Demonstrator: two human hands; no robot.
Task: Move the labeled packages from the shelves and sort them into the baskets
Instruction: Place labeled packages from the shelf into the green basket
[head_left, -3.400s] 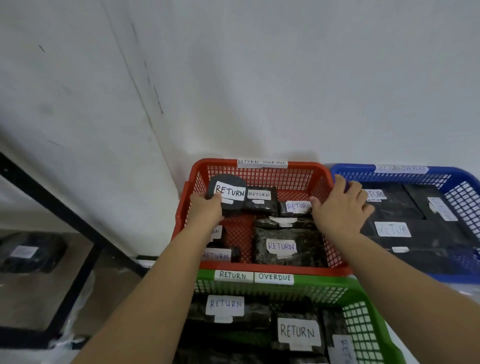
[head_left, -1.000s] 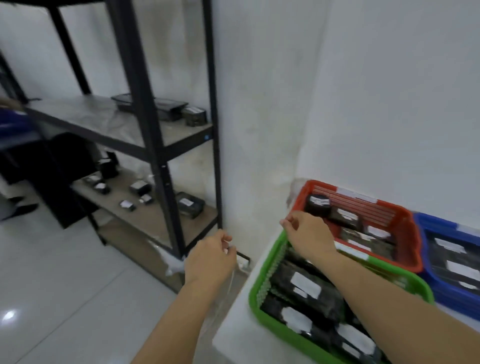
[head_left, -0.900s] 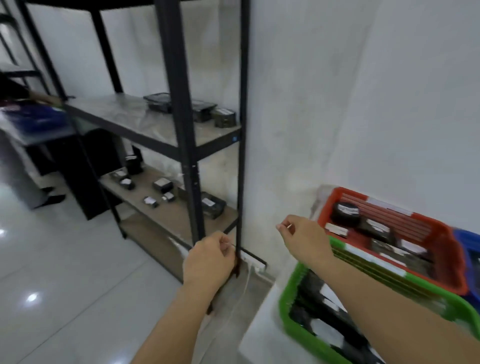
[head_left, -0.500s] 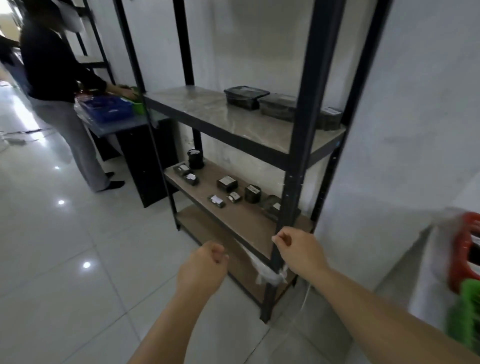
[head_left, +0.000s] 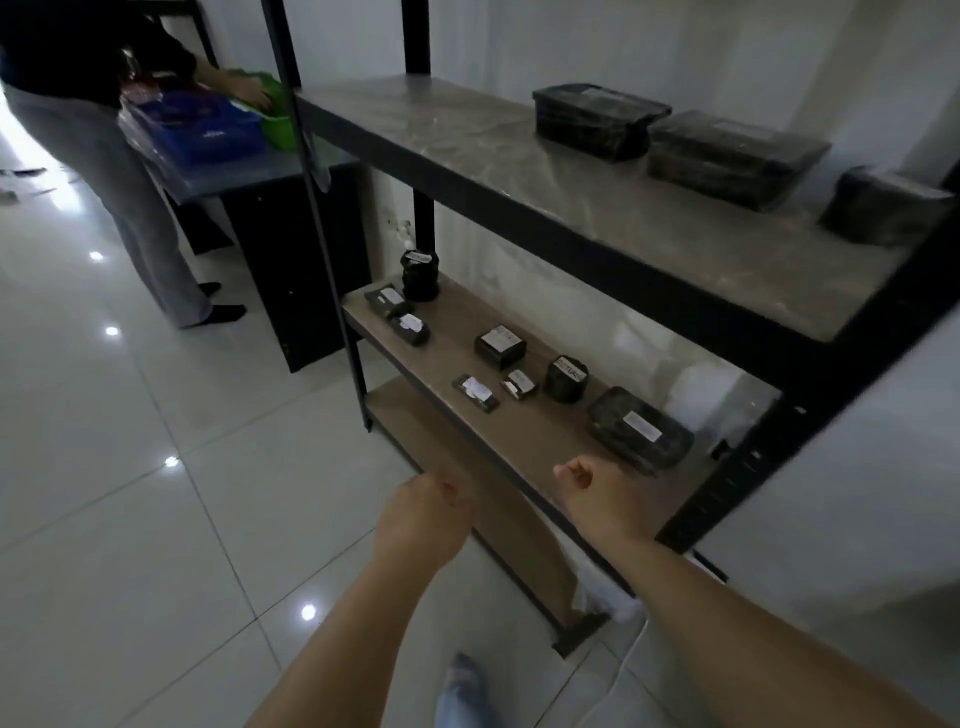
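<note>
Both hands have come nearer the black metal shelf unit (head_left: 810, 358) than half a second ago, and the baskets have dropped out of view. On its wooden middle shelf (head_left: 524, 431) lie the black wrapped packages with white labels: the large flat rectangular package (head_left: 640, 430) sits just beyond the right hand (head_left: 597, 496), near but not touching it. Farther along that shelf stand a short black cylinder package (head_left: 567, 379), a small square black package (head_left: 500, 346), two thin little packets (head_left: 497, 391), and at the far end a taller black round package (head_left: 420, 275) with two flat ones beside it. The right hand hangs over the shelf's front edge, fingers curled into a loose fist, holding nothing. The left hand (head_left: 423, 517) hovers in front of the shelf unit over the white tiled floor (head_left: 130, 493), likewise clenched and empty. Three bigger dark wrapped boxes (head_left: 732, 156) rest on the grey marbled upper shelf (head_left: 571, 171). Left of the unit, another person (head_left: 104, 145) bends over a blue tray (head_left: 202, 127) on a dark table.
</note>
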